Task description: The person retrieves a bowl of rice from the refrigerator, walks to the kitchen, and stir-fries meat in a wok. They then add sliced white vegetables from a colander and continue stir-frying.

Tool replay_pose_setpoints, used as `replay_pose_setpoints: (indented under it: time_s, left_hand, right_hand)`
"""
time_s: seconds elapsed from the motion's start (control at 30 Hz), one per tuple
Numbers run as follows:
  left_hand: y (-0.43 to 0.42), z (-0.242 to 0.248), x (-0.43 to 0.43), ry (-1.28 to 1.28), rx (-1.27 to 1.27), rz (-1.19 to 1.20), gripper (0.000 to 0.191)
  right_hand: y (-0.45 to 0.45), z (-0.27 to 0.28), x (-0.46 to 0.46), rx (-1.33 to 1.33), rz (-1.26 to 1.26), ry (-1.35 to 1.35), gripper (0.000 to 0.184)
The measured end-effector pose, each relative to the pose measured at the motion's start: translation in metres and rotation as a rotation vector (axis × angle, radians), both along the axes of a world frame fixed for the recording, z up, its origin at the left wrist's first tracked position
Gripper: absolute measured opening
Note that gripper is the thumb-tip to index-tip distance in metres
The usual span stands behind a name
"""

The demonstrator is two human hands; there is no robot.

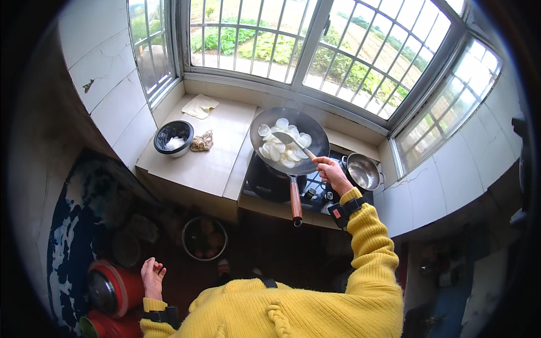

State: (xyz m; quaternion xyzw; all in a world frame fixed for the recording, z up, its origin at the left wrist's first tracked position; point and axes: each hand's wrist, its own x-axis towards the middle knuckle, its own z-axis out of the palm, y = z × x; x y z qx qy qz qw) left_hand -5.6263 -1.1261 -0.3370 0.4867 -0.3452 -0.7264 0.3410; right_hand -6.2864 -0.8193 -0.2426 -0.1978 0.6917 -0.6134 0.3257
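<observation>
My right hand [333,172] grips the wooden handle of a metal spatula [290,140], whose blade lies among pale round vegetable slices [277,151] in a dark wok [312,120]. The wok sits on the left side of a black stove [267,184], its wooden handle [295,202] pointing towards me. Away from the counter, low at the left, my left hand [154,273] holds nothing, its fingers loosely curled and partly apart.
A two-handled steel pot [362,171] stands right of the wok. On the left counter are a black-rimmed bowl [174,138] with white contents, a knotted scrubber [203,141] and a cream cloth [200,106]. Below are a round container [204,238] and red buckets [131,291]. Barred windows stand behind.
</observation>
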Motion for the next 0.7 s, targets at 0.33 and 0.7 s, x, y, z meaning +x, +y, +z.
replay_pose_setpoints:
  time_s: [0.33, 0.7]
  left_hand:
    - [-0.020, -0.007, -0.066, 0.125, -0.024, -0.134, 0.005]
    - [-0.021, -0.033, -0.060, 0.093, 0.051, -0.028, 0.006]
  right_hand:
    - [-0.057, 0.038, -0.018, 0.263, 0.039, 0.372, 0.025]
    - [-0.043, 0.131, -0.052, 0.427, -0.117, 0.333, 0.051]
